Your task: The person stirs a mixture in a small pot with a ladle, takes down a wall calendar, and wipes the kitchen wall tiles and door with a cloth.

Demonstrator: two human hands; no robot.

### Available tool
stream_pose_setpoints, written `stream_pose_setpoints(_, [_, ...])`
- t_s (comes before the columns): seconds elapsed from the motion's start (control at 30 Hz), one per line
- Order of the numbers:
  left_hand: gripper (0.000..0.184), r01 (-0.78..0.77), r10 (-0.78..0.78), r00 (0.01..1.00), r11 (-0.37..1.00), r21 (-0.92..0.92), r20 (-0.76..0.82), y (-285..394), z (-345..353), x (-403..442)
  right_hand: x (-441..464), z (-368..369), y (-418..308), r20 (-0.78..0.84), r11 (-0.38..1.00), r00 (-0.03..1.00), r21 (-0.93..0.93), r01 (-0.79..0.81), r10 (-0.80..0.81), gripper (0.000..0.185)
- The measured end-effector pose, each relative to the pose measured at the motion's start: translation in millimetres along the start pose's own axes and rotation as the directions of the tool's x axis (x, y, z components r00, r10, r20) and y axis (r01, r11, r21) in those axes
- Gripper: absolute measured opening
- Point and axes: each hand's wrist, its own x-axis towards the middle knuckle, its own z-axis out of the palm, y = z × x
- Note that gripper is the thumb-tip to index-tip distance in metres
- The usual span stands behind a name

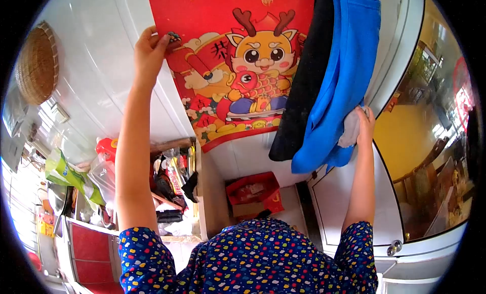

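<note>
My left hand (150, 58) is raised at the left edge of a red poster (202, 134) with a cartoon dragon holding a fish. Its fingers are closed on that edge; a small dark, speckled patch shows beside the thumb, and I cannot tell whether it is print or a separate thing. On the right, my right hand (365, 124) grips a grey cloth (350, 129), fingers partly hidden behind it. The cloth lies against a hanging blue garment (336, 91). A black garment (298, 112) hangs between the blue one and the poster, covering the poster's right side.
An open box (202, 203) of mixed items stands lower left, near a green-and-white plastic bag (66, 175). A red box (253, 190) sits on the floor below the poster. At the left wall hangs a woven basket (38, 64). A glazed door (395, 193) with a knob borders the right.
</note>
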Motion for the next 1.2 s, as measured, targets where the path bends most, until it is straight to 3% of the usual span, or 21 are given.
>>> stream_pose_setpoints(0.07, [0.031, -0.013, 0.012, 1.000, 0.999, 0.048, 0.007, -6.5, -0.2, -1.1, 0.1, -3.9, -1.9, 0.049, 1.000, 0.999, -0.016, 0.017, -0.016, 0.025])
stream_pose_setpoints(0.13, [0.040, -0.189, 0.299, 0.938, 0.864, 0.467, -0.174, 2.7, 6.6, -7.6, -4.0, 0.8, 0.2, 0.060, 0.998, 0.998, -0.055, 0.040, -0.036, 0.029])
stream_pose_setpoints(0.2, [0.048, -0.283, 0.645, 0.726, 0.597, 0.751, -0.238, 19.4, 21.6, -21.4, -21.6, 24.1, 4.4, 0.090, 0.966, 0.995, -0.260, -0.011, 0.036, 0.036])
stream_pose_setpoints(0.27, [0.048, -0.408, 0.753, 0.642, 0.494, 0.768, -0.144, 34.4, 43.3, -36.9, -38.8, 54.1, 42.3, 0.226, 0.919, 0.971, -0.394, 0.023, 0.073, 0.041])
stream_pose_setpoints(0.3, [0.046, -0.548, 0.777, 0.629, 0.448, 0.706, -0.005, 41.0, 60.0, -47.8, -63.3, 74.4, 28.1, 0.380, 0.938, 0.925, -0.328, 0.113, 0.021, 0.044])
stream_pose_setpoints(0.33, [0.044, -0.677, 0.797, 0.589, 0.399, 0.618, 0.131, 46.7, 80.9, -61.3, -69.9, 91.6, 78.4, 0.362, 0.788, 0.909, -0.489, 0.374, -0.207, 0.046])
stream_pose_setpoints(0.37, [0.044, -0.749, 0.752, 0.587, 0.364, 0.553, 0.300, 51.0, 103.7, -77.9, -102.5, 113.5, 8.2, 0.462, 0.935, 0.868, -0.355, -0.008, 0.183, 0.046])
stream_pose_setpoints(0.4, [0.042, -0.851, 0.727, 0.513, 0.363, 0.379, 0.456, 54.5, 126.5, -89.3, -121.1, 127.1, 5.6, 0.450, 0.941, 0.890, -0.328, 0.083, 0.079, 0.044])
stream_pose_setpoints(0.47, [0.038, -0.937, 0.623, 0.339, 0.158, 0.310, 0.705, 59.6, 161.3, -110.0, -133.5, 151.3, 50.2, 0.564, 0.975, 0.825, -0.163, 0.153, -0.035, 0.046])
stream_pose_setpoints(0.53, [0.034, -0.945, 0.529, 0.327, 0.177, 0.275, 0.783, 50.0, 192.6, -111.1, -152.6, 161.5, 31.3, 0.628, 1.000, 0.778, -0.003, 0.007, -0.003, 0.048])
stream_pose_setpoints(0.6, [0.037, -0.949, 0.536, 0.297, 0.074, 0.306, 0.791, 28.1, 209.6, -88.6, -152.1, 155.6, 26.4, 0.686, 0.996, 0.727, -0.057, 0.071, -0.012, 0.050])
stream_pose_setpoints(0.67, [0.040, -0.910, 0.468, 0.373, 0.017, 0.413, 0.801, 17.6, 204.3, -63.2, -146.7, 137.3, 22.6, 0.679, 0.998, 0.733, -0.029, 0.060, -0.025, 0.049])
stream_pose_setpoints(0.73, [0.043, -0.883, 0.369, 0.444, 0.025, 0.469, 0.816, 12.7, 183.1, -44.0, -134.8, 103.8, 23.4, 0.632, 0.983, 0.752, -0.112, -0.148, 0.185, 0.047])
stream_pose_setpoints(0.8, [0.047, -0.881, 0.412, 0.422, -0.023, 0.472, 0.808, 10.8, 165.1, -38.3, -109.1, 67.7, 56.6, 0.518, 0.952, 0.821, 0.038, -0.303, 0.241, 0.043])
stream_pose_setpoints(0.87, [0.050, -0.876, 0.464, 0.394, -0.071, 0.477, 0.793, 9.4, 150.6, -40.0, -78.8, 42.2, 30.9, 0.236, 0.932, 0.936, 0.191, -0.308, 0.261, 0.036])
stream_pose_setpoints(0.93, [0.052, -0.771, 0.577, 0.451, -0.133, 0.623, 0.681, 7.0, 139.3, -46.7, -34.1, 26.7, 7.1, -0.057, 0.920, 0.991, 0.381, -0.089, 0.120, 0.030])
stream_pose_setpoints(1.0, [0.058, -0.693, 0.656, 0.473, -0.136, 0.708, 0.589, 6.1, 133.4, -44.3, 3.0, 23.7, -39.1, -0.188, 0.905, 0.981, 0.407, 0.120, -0.045, 0.033])
stream_pose_setpoints(1.07, [0.067, -0.675, 0.688, 0.476, -0.114, 0.729, 0.548, 5.3, 126.3, -35.1, 24.9, 41.4, -69.6, -0.184, 0.862, 0.931, 0.355, 0.361, -0.314, 0.034])
stream_pose_setpoints(1.13, [0.073, -0.698, 0.622, 0.540, -0.045, 0.715, 0.567, 12.1, 118.4, -21.5, 51.0, 66.8, -53.5, -0.028, 0.866, 0.875, 0.128, 0.483, -0.484, 0.038])
stream_pose_setpoints(1.17, [0.077, -0.679, 0.502, 0.637, 0.005, 0.734, 0.585, 11.4, 115.5, -12.9, 77.1, 82.8, -24.9, 0.048, 0.738, 0.739, -0.029, 0.674, -0.672, 0.039])
stream_pose_setpoints(1.2, [0.074, -0.693, 0.506, 0.623, 0.003, 0.721, 0.597, 4.4, 112.4, -1.2, 82.2, 89.4, -19.2, 0.040, 0.731, 0.732, -0.039, 0.681, -0.680, 0.039])
